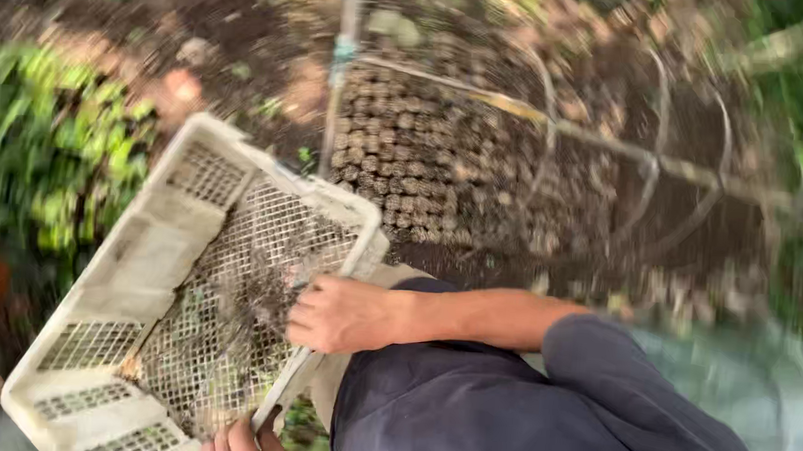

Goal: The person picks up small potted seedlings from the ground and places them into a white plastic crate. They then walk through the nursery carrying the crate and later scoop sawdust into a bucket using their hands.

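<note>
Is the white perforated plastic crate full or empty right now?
Nearly empty. The white perforated plastic crate is tilted, its mesh bottom showing through, with only soil crumbs and roots clinging. The right hand grips its rim.

My right hand (345,315) was bare, the forearm uncovered to the elbow. A dark navy short sleeve (598,358) covered my upper arm, above dark navy cloth (464,415) with soft folds.

Bare soil ground (246,30) w/ rows of small seedling pots (415,152), green plants (53,148).
</note>
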